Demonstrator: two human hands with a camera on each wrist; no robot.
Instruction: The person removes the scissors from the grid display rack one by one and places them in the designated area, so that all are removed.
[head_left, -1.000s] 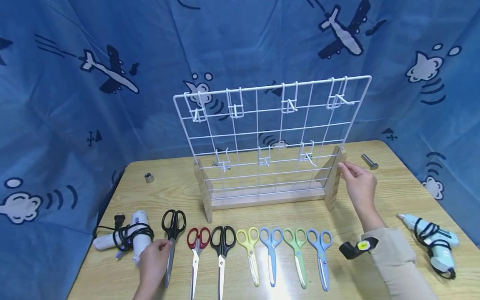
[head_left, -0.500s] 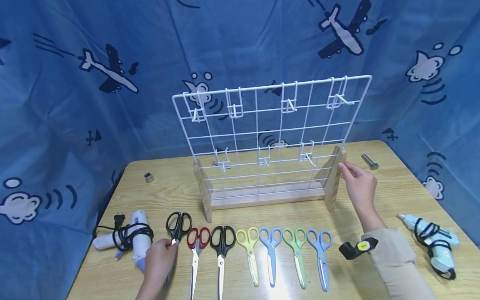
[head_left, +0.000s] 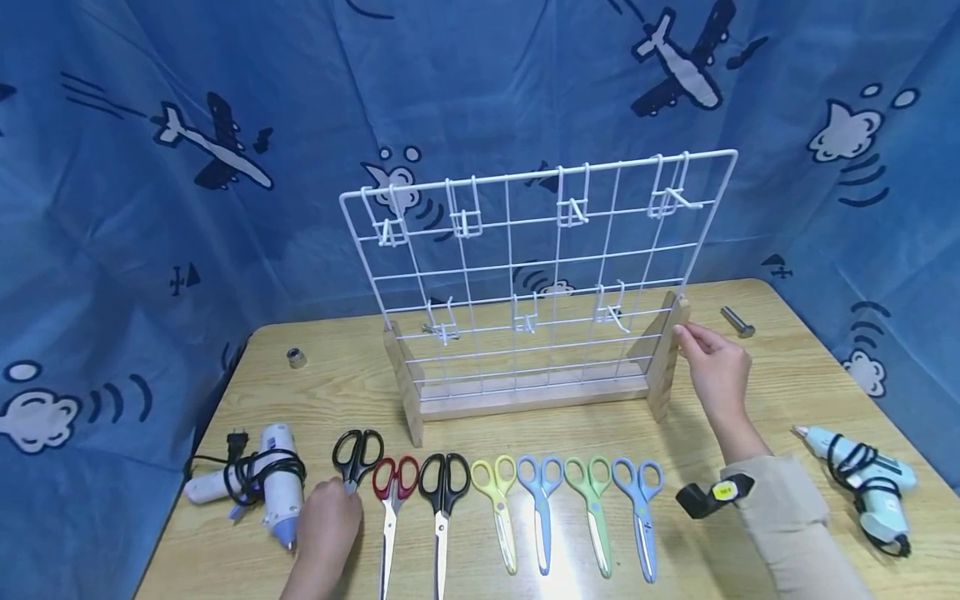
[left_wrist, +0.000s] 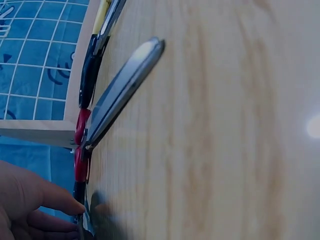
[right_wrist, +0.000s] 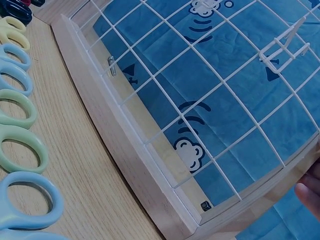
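At the left end of a row of scissors, my left hand [head_left: 327,529] pinches a pair of black-handled scissors [head_left: 351,477] just below the handles; the hand covers the blades in the head view. In the left wrist view, thumb and fingers [left_wrist: 65,202] meet on these scissors close over the table. Red-handled scissors [head_left: 392,493] lie right beside them. My right hand [head_left: 718,375] grips the right wooden upright [head_left: 663,367] of a white wire grid rack [head_left: 537,174], thumb and forefinger at its edge. White hooks hang on the grid with nothing on them.
Further right in the row lie black [head_left: 444,497], yellow [head_left: 497,496], blue [head_left: 542,492] and green scissors [head_left: 592,493], plus another blue pair [head_left: 640,493]. A white glue gun [head_left: 281,492] lies left, a light-blue one [head_left: 885,508] right. A bolt [head_left: 737,322] and a metal nut [head_left: 296,357] lie behind.
My left hand has shifted right and slightly down, drawing the black scissors closer to the red pair. The right hand keeps its place on the rack.
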